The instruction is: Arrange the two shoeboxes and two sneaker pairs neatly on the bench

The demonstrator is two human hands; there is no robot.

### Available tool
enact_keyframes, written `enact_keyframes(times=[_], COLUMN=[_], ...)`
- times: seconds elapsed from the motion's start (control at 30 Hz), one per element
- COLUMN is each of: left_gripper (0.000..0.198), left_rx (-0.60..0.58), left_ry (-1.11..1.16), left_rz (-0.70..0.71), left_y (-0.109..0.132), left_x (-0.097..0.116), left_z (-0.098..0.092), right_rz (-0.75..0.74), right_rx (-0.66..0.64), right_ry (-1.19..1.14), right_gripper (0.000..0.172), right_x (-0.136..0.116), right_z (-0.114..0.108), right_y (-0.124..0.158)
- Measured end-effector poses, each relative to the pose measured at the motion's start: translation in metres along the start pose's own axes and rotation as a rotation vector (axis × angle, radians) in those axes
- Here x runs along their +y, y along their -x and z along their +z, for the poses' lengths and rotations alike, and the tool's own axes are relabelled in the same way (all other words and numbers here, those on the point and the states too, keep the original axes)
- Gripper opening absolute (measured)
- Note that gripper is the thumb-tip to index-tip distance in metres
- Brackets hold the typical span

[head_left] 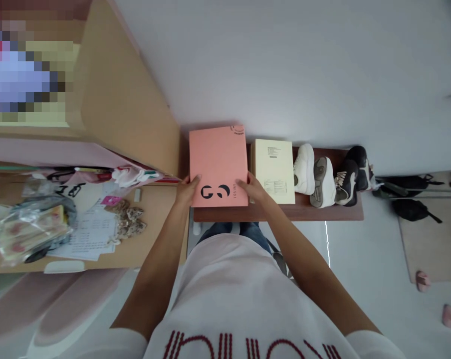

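Pink box (218, 159) printed JOSINY

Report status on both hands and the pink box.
Left hand and right hand on a flat salmon-pink cardboard box, at its lower edge. Pale yellow cardboard box beside it on dark wooden shelf.

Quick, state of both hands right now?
Left hand: closed, holding the left edge of the pink flat box.
Right hand: closed, holding the same box by its right edge.
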State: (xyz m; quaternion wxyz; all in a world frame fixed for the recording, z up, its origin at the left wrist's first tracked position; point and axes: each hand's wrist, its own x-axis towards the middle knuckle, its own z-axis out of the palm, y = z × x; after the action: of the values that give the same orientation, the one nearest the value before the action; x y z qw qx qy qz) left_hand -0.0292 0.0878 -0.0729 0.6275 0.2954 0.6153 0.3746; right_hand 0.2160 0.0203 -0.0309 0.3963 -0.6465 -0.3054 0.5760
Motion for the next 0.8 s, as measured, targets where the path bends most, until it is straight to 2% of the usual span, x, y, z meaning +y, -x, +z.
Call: enact_keyframes(times=[0.13,0.33,0.67,0.8], left_gripper=[0.054,0.056,0.053,0.048], left_rx=[0.037,0.05,0.091,0.096], left_ry=[-0.068,-0.119,-0.154,-0.156], left_rz=[0.05,0.051,0.037,0.036], left_y=[-0.008,-0.015,-0.025,-0.029], left_x=[0.003,-0.003,-0.014,-0.016], left_z=[0.002,0.007,0.013,0.018], right_rz=[0.08,0.174,0.196,0.183], right_rx=[-0.023,0.024,-0.01,0.029], right_ry=[-0.068,-0.09,-0.105,-0.069], right_gripper=[0.061,0.053,0.063,0.066], right_x=[0.009,0.024,0.04,0.046], right_z=[0.001,-0.002,-0.001,-0.004], right_y=[-0.012,-0.027,-0.038,-0.042])
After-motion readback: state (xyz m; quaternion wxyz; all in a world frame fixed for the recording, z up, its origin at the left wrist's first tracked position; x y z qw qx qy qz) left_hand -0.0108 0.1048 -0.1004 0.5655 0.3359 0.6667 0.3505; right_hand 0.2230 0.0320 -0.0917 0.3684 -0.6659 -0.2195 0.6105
